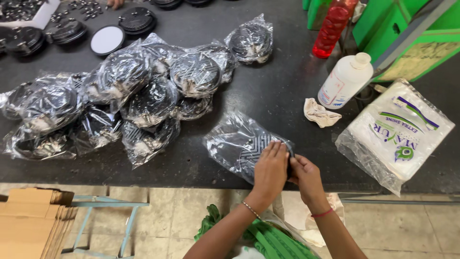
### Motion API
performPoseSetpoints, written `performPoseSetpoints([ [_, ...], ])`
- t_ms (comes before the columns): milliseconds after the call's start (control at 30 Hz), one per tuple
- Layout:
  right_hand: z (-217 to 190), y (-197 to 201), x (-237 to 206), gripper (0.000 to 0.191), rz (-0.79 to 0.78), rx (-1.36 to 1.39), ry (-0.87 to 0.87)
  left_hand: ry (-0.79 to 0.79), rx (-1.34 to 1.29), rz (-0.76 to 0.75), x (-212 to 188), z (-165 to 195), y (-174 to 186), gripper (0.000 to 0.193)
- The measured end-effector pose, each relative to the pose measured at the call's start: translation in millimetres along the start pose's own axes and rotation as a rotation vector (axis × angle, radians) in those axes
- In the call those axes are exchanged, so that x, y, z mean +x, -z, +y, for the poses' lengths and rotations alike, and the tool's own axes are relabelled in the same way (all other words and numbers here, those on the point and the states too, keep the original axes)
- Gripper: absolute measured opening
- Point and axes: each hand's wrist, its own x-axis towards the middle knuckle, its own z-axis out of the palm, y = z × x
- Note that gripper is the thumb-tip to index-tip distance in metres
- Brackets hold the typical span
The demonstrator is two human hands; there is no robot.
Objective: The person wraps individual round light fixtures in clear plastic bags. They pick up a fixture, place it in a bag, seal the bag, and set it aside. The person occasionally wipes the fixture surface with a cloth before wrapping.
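Both hands (287, 173) on bagged disc (242, 144)

Packing workshop: heaped bagged parts (143, 96), cartons (33, 220).

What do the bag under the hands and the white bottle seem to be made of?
Bag: thin clear plastic film, glossy; it crinkles and shows glare, with a dark patterned item visible inside. Bottle: probably opaque white plastic with a dull sheen, capped.
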Motion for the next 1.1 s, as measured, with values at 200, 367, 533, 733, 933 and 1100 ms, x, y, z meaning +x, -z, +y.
performPoseSetpoints([
  [200, -24, -27, -21, 0.038, -0.126, -0.167, 0.173, 0.005, -0.057, 0.062, -3, 10, 11, 0.033],
  [367, -26, -44, -13, 0.034, 0.115, -0.6, 0.358, -0.017, -0.076, 0.091, -8, 12, 25, 0.033],
  [533, 0, -57, 20, 0.032, -0.086, -0.504, 0.807, -0.026, -0.104, 0.088, -17, 16, 27, 0.034],
  [733, 25, -62, 58, 0.015, -0.114, -0.837, 0.87, -0.148, -0.181, -0.074, -38, -12, 65, 0.061],
  [933, 3, -47, 41, 0.035, 0.035, -1.27, 0.983, -0.058, 0.194, -0.286, -30, -77, 111, 0.122],
  [1100, -22, -6, 2, 0.04, 0.114, -1.414, 0.734, -0.214, 0.213, -0.379, -12, -94, 79, 0.107],
])
